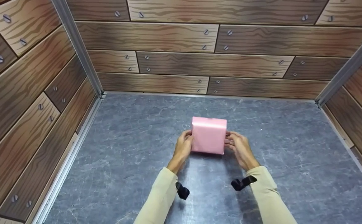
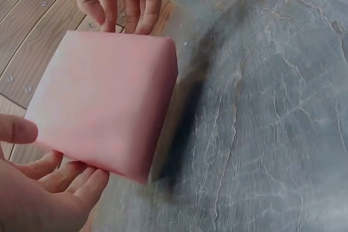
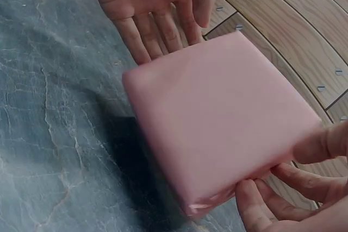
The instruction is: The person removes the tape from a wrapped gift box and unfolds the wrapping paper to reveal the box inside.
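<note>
A pink wrapped box is held between both hands just above the grey stone-patterned floor, tilted with its broad face up. My left hand grips its left side. In the left wrist view the left hand's fingers lie under the pink box and the thumb sits at its edge. My right hand grips the right side. In the right wrist view the right hand's thumb presses on top of the pink box, with fingers curled beneath. A dark shadow lies under the box.
Wood-plank patterned walls close in the back, left and right, with metal corner posts. Small black wrist cameras sit on the cream sleeves. Nothing but the box shows on the floor.
</note>
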### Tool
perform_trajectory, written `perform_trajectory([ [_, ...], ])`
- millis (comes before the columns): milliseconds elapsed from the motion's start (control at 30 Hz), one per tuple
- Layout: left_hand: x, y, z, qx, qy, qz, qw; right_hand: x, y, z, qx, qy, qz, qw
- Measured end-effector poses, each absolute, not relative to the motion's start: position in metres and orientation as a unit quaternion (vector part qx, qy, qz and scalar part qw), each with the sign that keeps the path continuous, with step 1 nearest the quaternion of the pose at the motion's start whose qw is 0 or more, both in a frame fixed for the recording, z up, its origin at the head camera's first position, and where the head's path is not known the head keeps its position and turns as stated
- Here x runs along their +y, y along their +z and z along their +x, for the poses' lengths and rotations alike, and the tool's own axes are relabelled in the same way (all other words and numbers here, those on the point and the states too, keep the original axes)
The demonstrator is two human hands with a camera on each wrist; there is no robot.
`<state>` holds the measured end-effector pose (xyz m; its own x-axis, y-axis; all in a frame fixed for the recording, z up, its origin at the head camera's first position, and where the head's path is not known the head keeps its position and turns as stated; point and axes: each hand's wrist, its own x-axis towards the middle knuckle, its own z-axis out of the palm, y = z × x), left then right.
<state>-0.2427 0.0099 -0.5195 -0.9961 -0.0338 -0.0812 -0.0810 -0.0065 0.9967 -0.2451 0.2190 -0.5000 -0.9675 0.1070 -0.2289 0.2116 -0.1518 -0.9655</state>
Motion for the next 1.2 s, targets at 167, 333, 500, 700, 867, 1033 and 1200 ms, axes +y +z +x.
perform_trajectory([
  [167, 0.0083, -0.5197, -0.2442, 0.700, 0.711, -0.062, 0.026, 0.2208, -0.4959, -0.2463, 0.641, -0.757, 0.121, 0.036],
  [333, 0.0078, -0.5177, -0.2437, 0.677, 0.734, -0.046, 0.034, 0.2221, -0.4957, -0.2482, 0.644, -0.754, 0.123, 0.035],
  [500, 0.0064, -0.5167, -0.2448, 0.677, 0.735, -0.019, 0.034, 0.2234, -0.4964, -0.2489, 0.649, -0.750, 0.121, 0.038],
  [700, 0.0048, -0.5164, -0.2448, 0.711, 0.703, -0.021, 0.016, 0.2244, -0.4984, -0.2471, 0.643, -0.754, 0.126, 0.042],
  [867, 0.0057, -0.5148, -0.2444, 0.711, 0.702, -0.025, 0.009, 0.2251, -0.4971, -0.2450, 0.643, -0.755, 0.120, 0.047],
  [1033, 0.0077, -0.5137, -0.2454, 0.684, 0.729, -0.017, 0.014, 0.2258, -0.4959, -0.2443, 0.643, -0.754, 0.126, 0.047],
  [1200, 0.0070, -0.5144, -0.2456, 0.693, 0.721, -0.012, 0.013, 0.2264, -0.4977, -0.2437, 0.656, -0.743, 0.124, 0.049],
])
